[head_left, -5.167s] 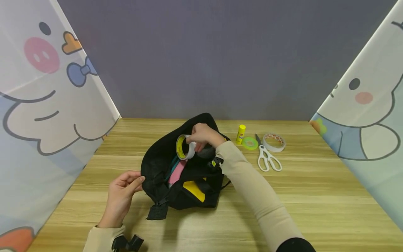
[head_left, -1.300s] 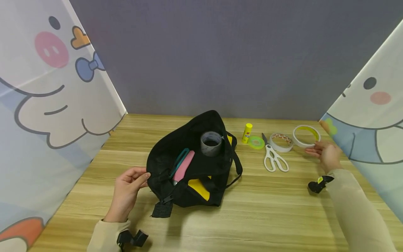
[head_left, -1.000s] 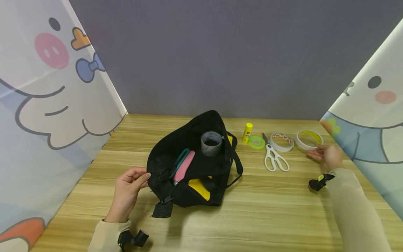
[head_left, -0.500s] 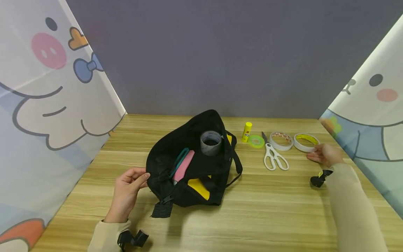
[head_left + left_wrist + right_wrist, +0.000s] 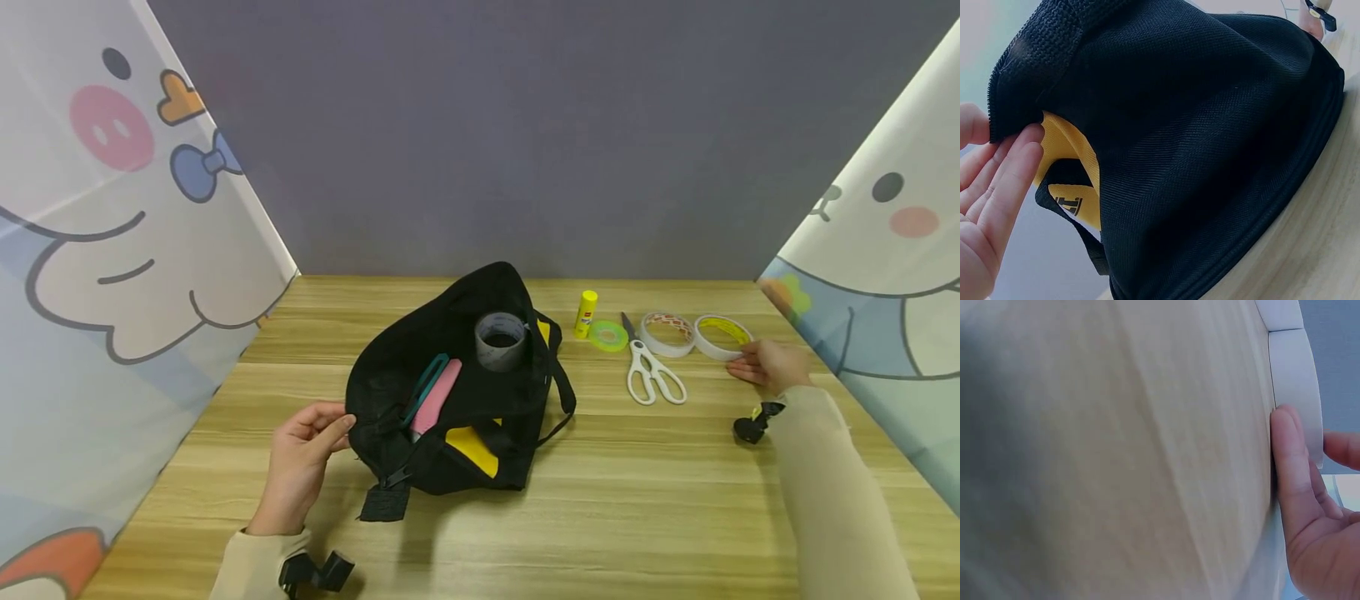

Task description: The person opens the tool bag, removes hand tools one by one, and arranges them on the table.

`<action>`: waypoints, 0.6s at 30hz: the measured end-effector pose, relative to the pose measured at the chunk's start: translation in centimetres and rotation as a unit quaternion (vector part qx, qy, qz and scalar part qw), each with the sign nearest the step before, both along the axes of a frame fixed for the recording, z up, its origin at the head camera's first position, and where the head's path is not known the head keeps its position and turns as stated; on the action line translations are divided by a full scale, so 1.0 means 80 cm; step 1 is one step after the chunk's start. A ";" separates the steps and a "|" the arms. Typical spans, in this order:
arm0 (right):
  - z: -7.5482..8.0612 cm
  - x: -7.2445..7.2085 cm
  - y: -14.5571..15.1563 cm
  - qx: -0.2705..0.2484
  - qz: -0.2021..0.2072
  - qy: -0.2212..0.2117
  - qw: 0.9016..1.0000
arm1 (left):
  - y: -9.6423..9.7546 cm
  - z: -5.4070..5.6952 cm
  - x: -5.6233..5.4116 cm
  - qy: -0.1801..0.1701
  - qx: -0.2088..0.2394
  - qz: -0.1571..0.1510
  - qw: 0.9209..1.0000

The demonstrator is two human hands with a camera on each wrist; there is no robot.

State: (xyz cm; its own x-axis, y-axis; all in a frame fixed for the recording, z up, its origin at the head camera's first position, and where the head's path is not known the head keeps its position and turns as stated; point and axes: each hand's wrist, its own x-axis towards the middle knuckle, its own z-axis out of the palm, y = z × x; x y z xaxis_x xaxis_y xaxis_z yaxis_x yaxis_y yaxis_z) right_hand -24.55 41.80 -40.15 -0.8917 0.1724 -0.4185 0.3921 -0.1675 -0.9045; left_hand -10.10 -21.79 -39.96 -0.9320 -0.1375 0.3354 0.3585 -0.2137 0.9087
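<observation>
A black bag [image 5: 375,383] with yellow lining sits at mid-table, its zipped mouth gaping. My left hand [image 5: 300,446] pinches its left edge between thumb and fingers; the left wrist view shows the hand [image 5: 991,200] at the zipper edge of the bag [image 5: 1197,125]. Inside lie a grey tape roll [image 5: 501,358], a pink-handled tool [image 5: 437,396] and a teal item [image 5: 424,387], kinds unclear. Over at the right, my right hand [image 5: 776,367] pinches the outer edge of a white tape roll [image 5: 712,348] with a yellow core. This roll [image 5: 1294,375] stands on the table.
Left of that roll lies another white tape roll [image 5: 667,348], touching or nearly so. White-handled scissors [image 5: 652,375], a green tape roll [image 5: 608,337] and an upright yellow glue stick [image 5: 586,315] follow leftward. A grey panel [image 5: 480,150] bounds the table's back.
The white tape roll came out of the bag in my right hand and went far right onto the table, then slid left towards the other white roll. My left hand kept its hold.
</observation>
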 end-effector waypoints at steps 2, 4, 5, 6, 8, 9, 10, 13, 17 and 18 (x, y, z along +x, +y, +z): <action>0.000 0.000 -0.002 -0.002 -0.013 0.006 1.000 | -0.001 0.000 0.001 0.002 0.003 -0.001 1.000; -0.001 0.001 -0.004 -0.005 -0.021 0.017 1.000 | -0.001 0.000 0.001 0.004 0.004 0.000 1.000; -0.002 0.001 -0.004 -0.007 -0.024 0.023 0.999 | -0.001 0.000 0.001 0.004 0.004 0.000 1.000; -0.002 0.002 -0.005 -0.010 -0.026 0.030 0.999 | -0.001 0.000 0.001 0.004 0.003 0.001 1.000; -0.004 0.004 -0.005 -0.015 -0.027 0.044 0.999 | -0.001 0.000 0.001 0.003 0.001 0.004 1.000; -0.004 0.004 -0.005 -0.016 -0.026 0.050 0.998 | -0.001 0.000 0.001 0.002 -0.001 0.006 1.000; -0.005 0.005 -0.005 -0.020 -0.026 0.055 0.998 | -0.001 0.000 0.001 0.002 -0.002 0.007 1.000; -0.006 0.010 -0.006 -0.035 -0.027 0.072 0.996 | -0.001 0.000 0.001 0.003 -0.004 0.006 1.000; -0.001 0.019 -0.010 -0.044 -0.041 0.102 0.993 | 0.000 -0.001 0.001 0.009 -0.004 -0.001 1.000; 0.001 0.021 -0.012 -0.043 -0.043 0.111 0.992 | 0.000 -0.001 0.001 0.010 -0.005 -0.001 1.000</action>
State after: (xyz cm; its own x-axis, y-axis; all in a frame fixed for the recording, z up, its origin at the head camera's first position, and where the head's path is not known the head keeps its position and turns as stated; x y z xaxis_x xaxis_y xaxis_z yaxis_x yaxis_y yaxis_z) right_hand -22.90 40.87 -40.06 -0.9469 0.2243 -0.2303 0.1659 -0.2726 -0.9477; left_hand -10.00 -21.83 -40.04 -0.9255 -0.1320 0.3550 0.3759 -0.2061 0.9035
